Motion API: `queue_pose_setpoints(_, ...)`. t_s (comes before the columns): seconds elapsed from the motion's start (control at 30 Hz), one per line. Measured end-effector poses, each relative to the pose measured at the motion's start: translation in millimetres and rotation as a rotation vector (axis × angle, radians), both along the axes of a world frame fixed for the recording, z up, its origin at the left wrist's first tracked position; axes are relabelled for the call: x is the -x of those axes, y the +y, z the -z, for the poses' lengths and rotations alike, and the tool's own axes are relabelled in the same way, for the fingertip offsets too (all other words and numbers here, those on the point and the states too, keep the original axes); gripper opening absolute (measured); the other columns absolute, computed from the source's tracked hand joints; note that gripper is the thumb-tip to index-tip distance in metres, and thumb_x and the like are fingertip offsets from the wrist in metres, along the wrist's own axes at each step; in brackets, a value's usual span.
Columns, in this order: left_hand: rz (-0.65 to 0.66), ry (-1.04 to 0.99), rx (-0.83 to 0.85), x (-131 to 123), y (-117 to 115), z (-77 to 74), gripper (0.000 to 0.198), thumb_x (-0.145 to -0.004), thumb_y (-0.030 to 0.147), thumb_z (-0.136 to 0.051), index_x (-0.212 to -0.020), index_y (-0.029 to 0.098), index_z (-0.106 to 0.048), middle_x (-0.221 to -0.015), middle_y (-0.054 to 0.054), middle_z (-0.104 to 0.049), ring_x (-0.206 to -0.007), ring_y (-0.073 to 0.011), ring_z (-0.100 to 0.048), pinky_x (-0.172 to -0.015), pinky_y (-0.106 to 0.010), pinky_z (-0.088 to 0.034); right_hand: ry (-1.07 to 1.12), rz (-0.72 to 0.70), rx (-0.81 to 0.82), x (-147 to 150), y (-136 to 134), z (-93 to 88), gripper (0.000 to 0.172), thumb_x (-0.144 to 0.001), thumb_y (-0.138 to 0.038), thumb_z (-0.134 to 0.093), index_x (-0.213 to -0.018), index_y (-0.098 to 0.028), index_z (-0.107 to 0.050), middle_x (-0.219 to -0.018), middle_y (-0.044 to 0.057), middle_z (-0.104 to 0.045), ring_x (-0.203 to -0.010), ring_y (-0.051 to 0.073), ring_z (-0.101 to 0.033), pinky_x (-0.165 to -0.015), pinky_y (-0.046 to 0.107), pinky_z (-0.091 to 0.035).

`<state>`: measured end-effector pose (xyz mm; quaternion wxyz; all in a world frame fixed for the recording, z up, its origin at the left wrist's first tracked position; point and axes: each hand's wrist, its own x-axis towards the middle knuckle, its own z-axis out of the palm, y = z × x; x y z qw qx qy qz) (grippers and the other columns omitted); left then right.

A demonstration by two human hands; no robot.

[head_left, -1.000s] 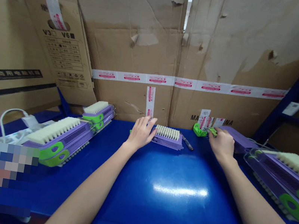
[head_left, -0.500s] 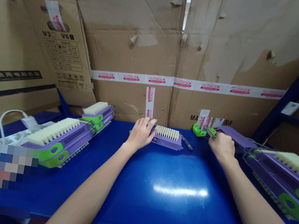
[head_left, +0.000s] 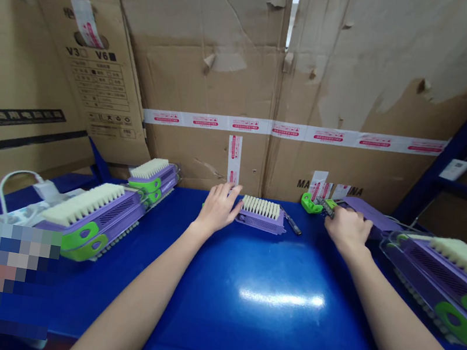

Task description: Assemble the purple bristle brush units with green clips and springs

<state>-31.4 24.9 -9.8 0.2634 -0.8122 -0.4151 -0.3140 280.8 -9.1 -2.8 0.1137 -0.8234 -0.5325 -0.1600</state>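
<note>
On the blue table, a purple brush head (head_left: 260, 223) with cream bristles facing up lies near the cardboard. My left hand (head_left: 218, 205) is wrapped over its left end, thumb against the near side, covering most of the green part there. Farther right, my right hand (head_left: 347, 225) is closed beside a purple panel (head_left: 367, 213); its fingertips are hidden and what they hold cannot be made out. Just left of it are a bright green clip-like piece (head_left: 310, 204) and a small patterned piece (head_left: 328, 206). Between the hands lies a slim dark tool (head_left: 294, 226).
Stacked purple-and-green brush units (head_left: 88, 220) stand on the left, with another (head_left: 153, 180) behind. A larger stack (head_left: 448, 274) sits at the right. A white power strip with a plugged charger (head_left: 45, 190) is at far left. Cardboard (head_left: 213, 77) walls the back.
My right hand has shifted very slightly and its outer fingers have loosened a little. My left hand and the brush head have hardly moved.
</note>
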Motion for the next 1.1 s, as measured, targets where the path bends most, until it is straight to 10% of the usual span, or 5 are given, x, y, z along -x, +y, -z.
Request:
queue_pose_setpoints(0.3, -0.316, 0.039, 0.220, 17, 10, 8.1, 0.036, -0.091, 0.039, -0.040, -0.109, 0.013, -0.057, -0.102, -0.017, -0.060, -0.095, -0.0302, -0.055, -0.079, -0.044, -0.043, -0.043, -0.146, -0.147, 7, 0, -1.9, 0.037, -0.089, -0.034, -0.039, -0.105, -0.014, -0.066, -0.103, 0.017, -0.065, -0.098, 0.032, -0.055, -0.076, 0.041, -0.037)
queue_pose_setpoints(0.6, -0.413, 0.092, 0.564, 28, 12, 7.0, 0.027, -0.087, 0.034, -0.050, -0.105, 0.016, -0.059, -0.101, -0.015, -0.064, -0.096, -0.0298, -0.061, -0.074, -0.038, -0.046, -0.176, -0.701, -0.206, 52, -4, 9.5, 0.043, -0.092, -0.045, -0.041, -0.117, -0.015, -0.059, -0.111, 0.012, -0.064, -0.103, 0.027, -0.053, -0.083, 0.038, -0.032)
queue_pose_setpoints(0.93, -0.339, -0.037, 0.280, 22, 8, -1.9, 0.031, -0.086, 0.030, -0.053, -0.114, 0.016, -0.051, -0.093, -0.012, -0.066, -0.085, -0.0272, -0.065, -0.068, -0.035, -0.049, -0.173, -0.853, -0.283, 72, -8, 16.2, 0.050, -0.091, -0.047, -0.042, -0.127, -0.014, -0.051, -0.115, 0.015, -0.062, -0.104, 0.029, -0.053, -0.086, 0.041, -0.035)
queue_pose_setpoints(1.1, 0.047, 0.029, 0.064, 12, 1, -11.3, 0.030, -0.089, 0.033, -0.052, -0.114, 0.016, -0.051, -0.099, -0.012, -0.066, -0.091, -0.0237, -0.064, -0.077, -0.035, -0.051, -0.144, -0.949, -0.430, 77, -13, 11.7, 0.069, -0.088, -0.047, -0.048, -0.144, -0.012, -0.028, -0.141, 0.022, -0.039, -0.126, 0.033, -0.039, -0.094, 0.047, -0.037)
